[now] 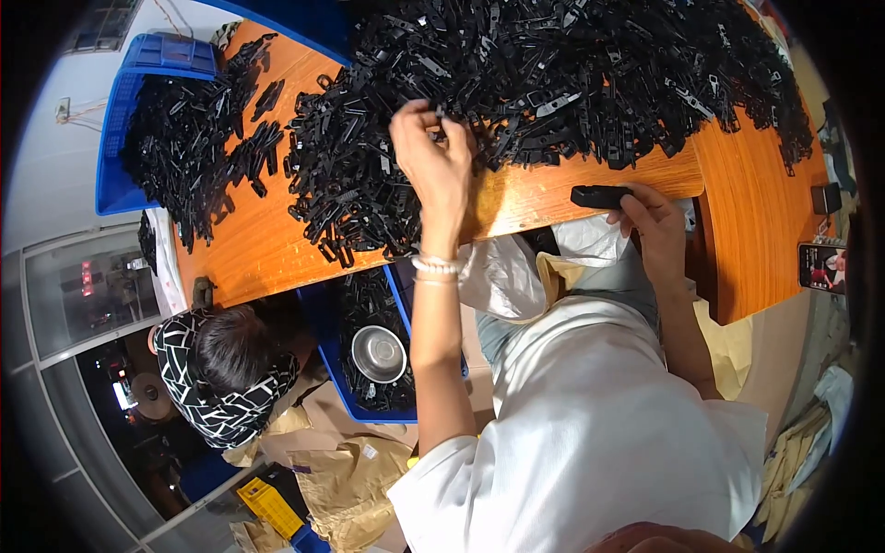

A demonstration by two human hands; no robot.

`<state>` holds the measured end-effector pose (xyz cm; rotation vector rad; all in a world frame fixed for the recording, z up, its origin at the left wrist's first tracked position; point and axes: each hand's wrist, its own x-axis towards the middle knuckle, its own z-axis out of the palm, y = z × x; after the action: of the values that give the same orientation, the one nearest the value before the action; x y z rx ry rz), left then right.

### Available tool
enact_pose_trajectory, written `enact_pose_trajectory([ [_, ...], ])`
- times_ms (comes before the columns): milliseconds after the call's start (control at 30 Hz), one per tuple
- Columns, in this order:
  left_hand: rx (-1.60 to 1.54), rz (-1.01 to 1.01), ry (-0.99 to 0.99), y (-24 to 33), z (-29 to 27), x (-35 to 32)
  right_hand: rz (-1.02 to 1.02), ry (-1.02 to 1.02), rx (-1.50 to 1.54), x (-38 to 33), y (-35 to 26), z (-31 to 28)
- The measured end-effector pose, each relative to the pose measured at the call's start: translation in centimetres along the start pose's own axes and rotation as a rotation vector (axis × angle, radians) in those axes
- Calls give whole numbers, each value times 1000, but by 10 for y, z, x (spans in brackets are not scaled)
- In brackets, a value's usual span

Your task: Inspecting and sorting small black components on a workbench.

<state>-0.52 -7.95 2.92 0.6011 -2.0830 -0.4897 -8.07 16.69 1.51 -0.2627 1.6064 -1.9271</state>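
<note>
A big heap of small black plastic parts [553, 74] covers the far side of the wooden table [544, 195]. Over the heap's near edge is my left hand [433, 157], its fingers curled in toward the thumb. Whatever lies between those fingertips is too small to make out. Just above the table's front edge, my right hand [651, 221] is closed on one end of a black oblong plastic piece [599, 196]. That piece points left, apart from the heap.
At the left, a blue crate [111, 152] spills more black parts onto the table. A metal bowl [379, 354] sits in a blue bin [369, 413] below the edge. Another person [226, 369] is at the left. A phone [822, 267] stands at the right.
</note>
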Motion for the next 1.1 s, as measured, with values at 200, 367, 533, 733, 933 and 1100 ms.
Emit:
enact_pose_trajectory([
  [200,-1013,-815,-588,48,-12,-38,-74,-285,50,5,-5,14],
  [367,-933,-862,-756,70,-16,-52,-123,-355,-87,4,-4,21],
  [533,-828,-537,-775,86,-33,-57,-242,-244,-128,2,3,18],
  [733,-588,-342,-771,78,-38,-64,-304,-358,-430,6,-13,17],
  [933,-626,-361,-796,76,-36,-67,-230,-373,-320,9,-8,18],
  [1100,-733,-470,-844,77,-34,-69,-182,-367,-225,10,-7,13],
])
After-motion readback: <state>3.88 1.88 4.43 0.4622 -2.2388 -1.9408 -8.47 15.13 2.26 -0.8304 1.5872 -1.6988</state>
